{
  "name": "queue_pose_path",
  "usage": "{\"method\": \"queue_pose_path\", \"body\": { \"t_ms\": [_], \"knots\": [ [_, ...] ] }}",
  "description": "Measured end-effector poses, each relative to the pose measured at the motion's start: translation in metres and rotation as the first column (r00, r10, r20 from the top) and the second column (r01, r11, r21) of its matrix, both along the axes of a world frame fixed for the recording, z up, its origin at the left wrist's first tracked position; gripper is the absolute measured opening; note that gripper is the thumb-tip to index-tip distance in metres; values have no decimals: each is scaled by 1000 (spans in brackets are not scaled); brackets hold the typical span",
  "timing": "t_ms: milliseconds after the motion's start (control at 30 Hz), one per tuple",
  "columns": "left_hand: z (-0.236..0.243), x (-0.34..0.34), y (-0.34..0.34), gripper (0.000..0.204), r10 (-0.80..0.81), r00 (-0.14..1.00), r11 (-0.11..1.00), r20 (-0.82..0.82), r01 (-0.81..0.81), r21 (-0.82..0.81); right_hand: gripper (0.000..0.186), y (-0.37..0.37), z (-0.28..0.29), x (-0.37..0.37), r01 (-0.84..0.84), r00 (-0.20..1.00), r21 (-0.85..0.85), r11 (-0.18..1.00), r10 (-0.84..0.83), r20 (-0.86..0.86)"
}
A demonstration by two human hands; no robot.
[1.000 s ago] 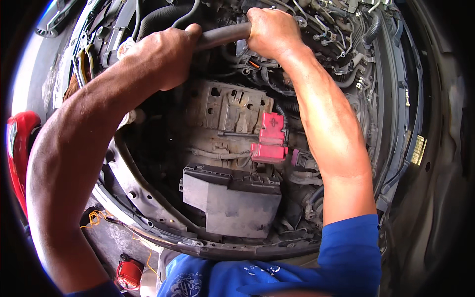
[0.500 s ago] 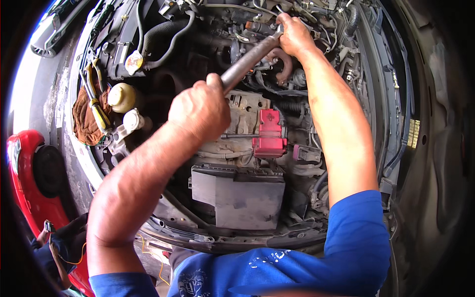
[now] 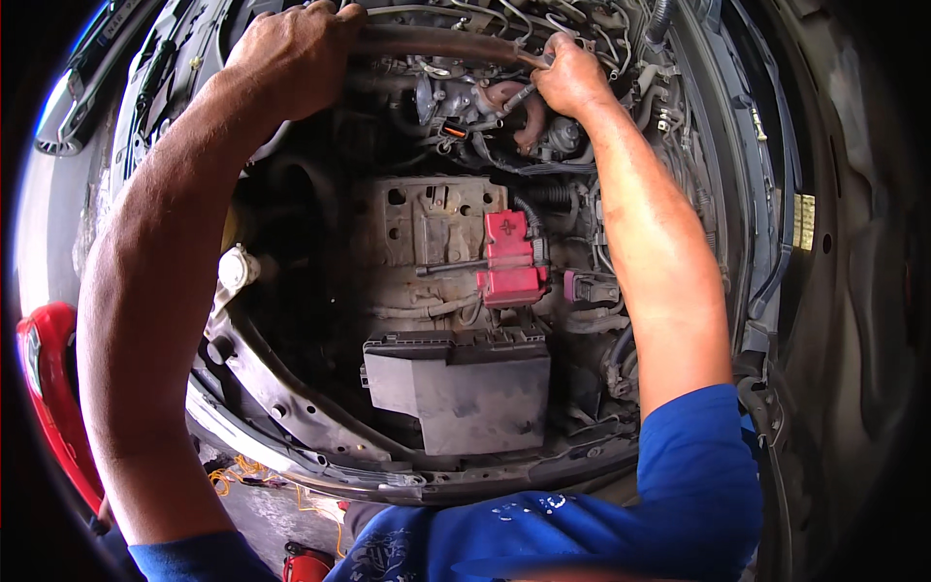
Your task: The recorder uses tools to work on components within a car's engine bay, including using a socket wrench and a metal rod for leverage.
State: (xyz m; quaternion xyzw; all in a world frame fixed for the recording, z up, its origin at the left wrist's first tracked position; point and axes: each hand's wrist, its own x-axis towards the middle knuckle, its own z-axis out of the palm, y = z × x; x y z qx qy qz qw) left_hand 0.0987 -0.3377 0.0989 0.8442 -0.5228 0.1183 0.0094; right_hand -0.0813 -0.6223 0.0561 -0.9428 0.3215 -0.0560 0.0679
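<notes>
A long metal pipe lies nearly crosswise over the far part of the engine bay. My left hand is closed around its left end. At the other end my right hand grips the pipe's end, where a slim metal shaft comes out below the fingers and slants down to the engine. How pipe and shaft join is hidden by my hand. A rusty curved metal tube and a round metal part sit just under my right hand.
Nearer to me are a red plastic cover, a bare metal battery tray and a black box lid. A white cap stands beside my left forearm. The car's front rail curves along the near left. Outside, a red car shows.
My left hand has swung the pipe's end far and left, turning the pipe from a slant to nearly crosswise. My right hand stays at the other end. The view has shifted slightly.
</notes>
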Motion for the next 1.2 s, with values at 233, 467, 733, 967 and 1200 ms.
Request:
{"method": "queue_pose_path", "body": {
  "t_ms": [233,467,733,967,1200],
  "knots": [
    [-11,35,-63,37,-122,992,992,-1,122,-38,40,-9,-4,-18,146,986,25,989,-143,-90],
    [-9,47,-39,41,-121,993,990,0,121,67,35,16,0,1,132,972,76,988,-114,-205],
    [-6,-120,24,48,118,659,971,-743,80,225,21,-25,-6,-4,-420,889,-42,906,402,-218],
    [4,-155,22,37,127,747,986,-653,-27,162,23,-34,-10,-5,-357,903,-72,931,325,-282],
    [-19,-105,16,19,250,921,968,-298,-243,60,28,-28,-20,10,-350,928,-264,899,296,-226]
  ]
}}
